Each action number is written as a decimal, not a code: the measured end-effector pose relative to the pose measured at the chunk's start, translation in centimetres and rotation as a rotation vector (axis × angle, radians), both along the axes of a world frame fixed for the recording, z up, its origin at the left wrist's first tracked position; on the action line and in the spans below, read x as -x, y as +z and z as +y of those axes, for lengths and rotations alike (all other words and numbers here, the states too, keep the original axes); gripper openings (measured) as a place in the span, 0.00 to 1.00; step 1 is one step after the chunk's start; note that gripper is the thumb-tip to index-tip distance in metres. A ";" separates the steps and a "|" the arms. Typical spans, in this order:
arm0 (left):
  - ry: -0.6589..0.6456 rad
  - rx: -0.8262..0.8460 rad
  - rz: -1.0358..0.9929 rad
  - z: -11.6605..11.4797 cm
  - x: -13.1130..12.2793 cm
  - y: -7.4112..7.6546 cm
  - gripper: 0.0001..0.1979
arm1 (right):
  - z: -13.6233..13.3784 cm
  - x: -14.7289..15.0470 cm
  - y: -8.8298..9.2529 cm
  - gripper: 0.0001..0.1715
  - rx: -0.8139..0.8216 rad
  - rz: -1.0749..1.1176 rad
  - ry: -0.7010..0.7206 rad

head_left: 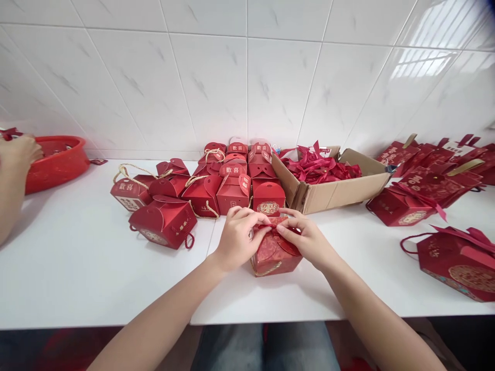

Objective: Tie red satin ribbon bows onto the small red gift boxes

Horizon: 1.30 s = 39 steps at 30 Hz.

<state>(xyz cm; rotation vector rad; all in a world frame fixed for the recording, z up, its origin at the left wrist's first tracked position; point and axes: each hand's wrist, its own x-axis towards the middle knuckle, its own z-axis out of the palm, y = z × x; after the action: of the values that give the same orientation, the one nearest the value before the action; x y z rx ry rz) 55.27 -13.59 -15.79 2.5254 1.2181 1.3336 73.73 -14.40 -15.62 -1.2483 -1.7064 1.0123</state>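
Note:
A small red gift box [279,258] with a twisted gold cord low on its front stands on the white table before me. At its top, my left hand [242,234] and my right hand [305,236] meet with bent fingers. Both pinch a dark red ribbon [266,225] that runs over the box's rounded closing flaps. The fingers cover part of the ribbon, so I cannot tell whether it is knotted. Just behind my hands stands a group of red candy boxes [234,191], some with gold cord handles.
An open cardboard box [340,195] holds a heap of red ribbons [323,169]. Finished-looking red boxes with bows [458,257] stand at the right. At far left, another person's hand [19,149] is by a red plastic basin [58,167]. A tiled wall [216,87] closes the back.

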 end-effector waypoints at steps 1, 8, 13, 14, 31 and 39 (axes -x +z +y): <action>-0.002 -0.002 -0.002 0.0 0.0 0.0 0.02 | 0.0 0.0 0.1 0.15 0.025 0.035 0.023; -0.024 0.067 -0.023 -0.3 0.2 0.4 0.02 | -0.1 0.2 0.0 0.19 0.129 0.211 0.099; -0.122 0.325 -0.170 -0.8 0.1 1.0 0.07 | -0.2 0.2 0.2 0.20 0.033 0.103 0.013; -0.158 0.385 -0.223 -0.9 0.0 1.0 0.09 | -0.3 0.2 0.3 0.19 0.022 0.091 0.014; -0.027 0.291 -0.220 -0.7 -0.7 0.0 0.05 | -0.6 0.2 -0.4 0.11 -0.428 -0.265 -0.246; -0.022 0.341 -0.243 -0.7 -0.5 0.0 0.05 | -0.9 0.2 -0.7 0.06 -0.565 -0.389 -0.292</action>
<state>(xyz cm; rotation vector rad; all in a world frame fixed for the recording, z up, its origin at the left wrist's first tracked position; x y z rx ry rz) 55.81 -14.26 -15.83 2.0737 1.2393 1.2565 73.52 -15.29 -16.35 -1.3028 -1.8458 0.0918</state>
